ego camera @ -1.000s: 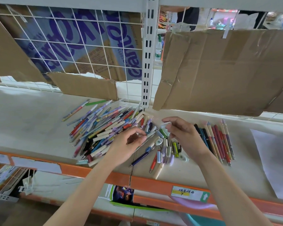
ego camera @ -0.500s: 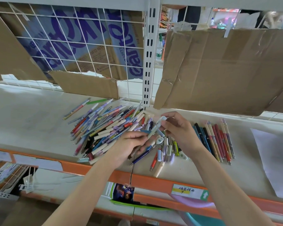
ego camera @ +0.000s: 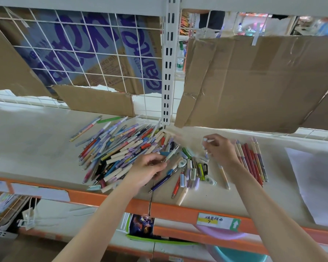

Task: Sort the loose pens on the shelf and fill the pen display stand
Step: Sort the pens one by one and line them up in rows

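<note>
Pens [ego camera: 121, 148] lie heaped on a pale shelf [ego camera: 36, 144] before cardboard [ego camera: 254, 82].

Your left hand [ego camera: 148, 170] pinches a white pen [ego camera: 171, 153] at the edge of the loose pile of pens [ego camera: 119, 148] on the shelf [ego camera: 27, 140]. Your right hand [ego camera: 221, 150] holds a small white pen [ego camera: 208, 140] up beside a sorted row of red and cream pens [ego camera: 251, 159].

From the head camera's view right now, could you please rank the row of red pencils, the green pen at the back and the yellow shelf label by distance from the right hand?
From the right hand:
1. Row of red pencils, just to its right.
2. Yellow shelf label, below on the orange shelf edge.
3. Green pen, far left at the back of the pile.
</note>
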A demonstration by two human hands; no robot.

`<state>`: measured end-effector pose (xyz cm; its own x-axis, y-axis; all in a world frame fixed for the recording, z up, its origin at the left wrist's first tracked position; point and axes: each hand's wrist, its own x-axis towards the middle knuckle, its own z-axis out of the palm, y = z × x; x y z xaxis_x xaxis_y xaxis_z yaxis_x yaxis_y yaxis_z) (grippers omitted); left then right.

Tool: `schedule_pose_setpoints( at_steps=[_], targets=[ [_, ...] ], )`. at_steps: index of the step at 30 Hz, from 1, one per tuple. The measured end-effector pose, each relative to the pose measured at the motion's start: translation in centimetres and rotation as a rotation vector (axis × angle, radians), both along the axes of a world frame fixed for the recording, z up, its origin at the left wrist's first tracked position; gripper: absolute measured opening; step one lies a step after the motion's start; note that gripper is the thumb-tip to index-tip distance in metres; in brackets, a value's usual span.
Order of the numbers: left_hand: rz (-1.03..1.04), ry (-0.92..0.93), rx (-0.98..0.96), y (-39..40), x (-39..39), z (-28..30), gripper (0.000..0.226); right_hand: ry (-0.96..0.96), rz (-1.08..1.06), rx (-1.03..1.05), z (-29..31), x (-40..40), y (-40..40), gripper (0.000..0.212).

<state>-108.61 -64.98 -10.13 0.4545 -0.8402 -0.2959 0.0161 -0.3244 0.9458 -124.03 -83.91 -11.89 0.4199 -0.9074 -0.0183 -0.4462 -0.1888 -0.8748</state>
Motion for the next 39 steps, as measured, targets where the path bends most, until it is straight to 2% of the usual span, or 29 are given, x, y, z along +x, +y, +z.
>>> schedule_pose_setpoints(
  at_steps=[3, 6, 12, 14, 19, 24, 26, 29, 32, 36, 39],
  targets=[
    [0.014, -0.022, 0.021, -0.1, 0.1, -0.5, 0.012, 0.093, 0.051, -0.015, -0.6, 0.2, 0.0, 0.023],
    [0.059, -0.045, 0.017, -0.2, 0.3, -0.8, 0.013, 0.155, 0.096, -0.064, -0.4, 0.2, 0.2, 0.020],
    [0.105, -0.098, 0.030, 0.5, 1.0, -1.3, 0.017, 0.415, 0.234, -0.219, -0.1, -0.2, 1.1, 0.017],
    [0.112, -0.102, 0.032, 0.6, 1.1, -1.4, 0.017, 0.436, 0.258, -0.226, -0.2, -0.1, 1.6, 0.018],
    [0.111, -0.106, 0.016, 0.4, 0.9, -1.3, 0.018, 0.364, 0.258, -0.231, -0.1, 0.7, 2.2, 0.017],
    [0.080, -0.127, 0.010, 0.6, 0.8, -1.1, 0.019, 0.415, 0.252, -0.312, -0.2, 1.8, 2.5, 0.017],
    [0.056, -0.198, 0.011, 0.8, 0.9, -0.9, 0.020, 0.300, 0.268, -0.305, 0.2, 1.9, 2.8, 0.011],
    [0.030, -0.296, 0.006, 1.0, 1.0, -0.7, 0.022, 0.113, 0.380, -0.132, 1.3, 1.8, 3.2, 0.008],
    [0.031, -0.336, -0.006, 1.0, 1.1, -0.7, 0.025, 0.052, 0.444, -0.106, 1.9, 1.6, 3.5, 0.017],
    [0.046, -0.325, -0.031, 0.9, 1.1, -0.7, 0.026, -0.033, 0.417, -0.175, 2.3, 1.5, 3.6, 0.027],
    [0.050, -0.308, -0.046, 0.8, 1.0, -0.6, 0.026, -0.011, 0.445, -0.174, 2.5, 1.3, 3.5, 0.022]
  ],
)
